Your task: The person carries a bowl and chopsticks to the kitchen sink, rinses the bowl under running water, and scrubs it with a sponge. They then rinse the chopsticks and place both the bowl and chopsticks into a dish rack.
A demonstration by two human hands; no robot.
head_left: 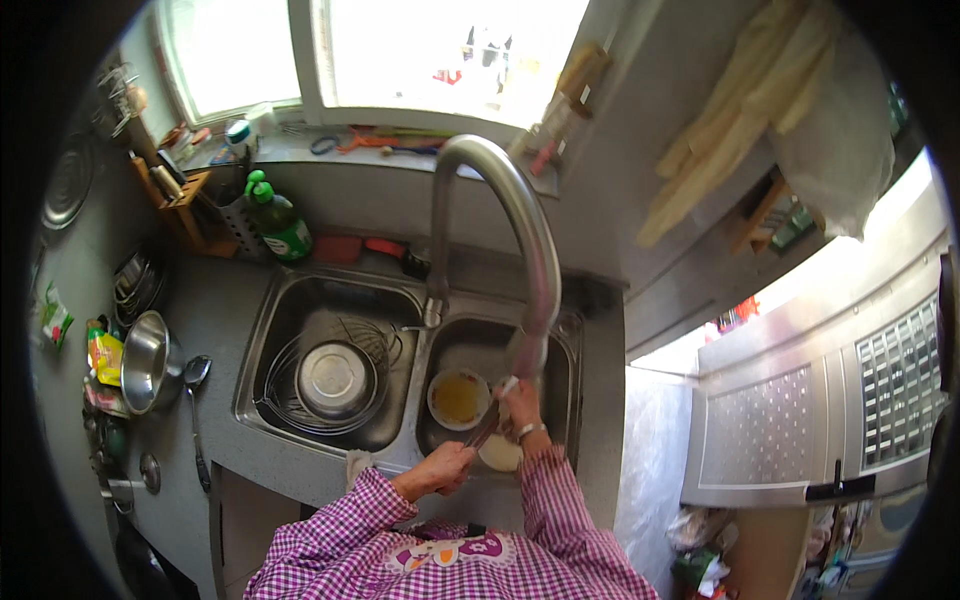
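My left hand (445,467) grips one end of a long narrow utensil (484,428), perhaps a knife, over the right sink basin (560,420). My right hand (518,406) is closed at the utensil's upper end, beneath the spout of the tall curved faucet (535,260); exactly what its fingers hold is unclear. A bowl of yellowish liquid (457,398) sits in the basin, with a pale round item (500,455) nearer me, partly hidden. The left basin (255,400) holds an upturned steel bowl (335,375) on a wire rack (285,385).
At left on the counter (210,295) are steel bowls (150,360), a ladle (198,400) and packets (105,355). A green pump bottle (280,220) and knife block (185,215) stand at the back. Cloths (730,100) hang at right, above an open metal door (760,420).
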